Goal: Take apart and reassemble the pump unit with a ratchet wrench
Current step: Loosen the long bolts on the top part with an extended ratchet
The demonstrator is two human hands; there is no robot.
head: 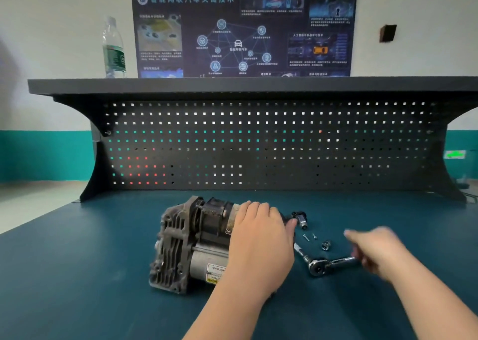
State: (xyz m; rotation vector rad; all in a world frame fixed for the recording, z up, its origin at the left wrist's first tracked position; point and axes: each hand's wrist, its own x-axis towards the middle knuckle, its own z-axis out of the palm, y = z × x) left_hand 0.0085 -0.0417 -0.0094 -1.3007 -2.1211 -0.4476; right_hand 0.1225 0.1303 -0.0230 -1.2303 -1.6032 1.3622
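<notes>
Pump unit (pixel 191 246) steadied under my flat left hand (pixel 258 238); blurred right hand (pixel 375 251) grips ratchet wrench (pixel 326 264) handle for leverage.

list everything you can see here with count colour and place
pump: 1, grey and black, centre of bench
ratchet: 1, chrome, right of pump
screws: 2, silver, behind ratchet
socket: 1, silver, right of screws
connector: 1, black, far right of pump
bench: 1, teal top
pegboard: 1, black, behind bench
shelf: 1, black, above pegboard
bottle: 1, clear with green label, on shelf
poster: 1, dark blue, on wall
left hand: rests on pump
right hand: blurred, at ratchet handle
</notes>
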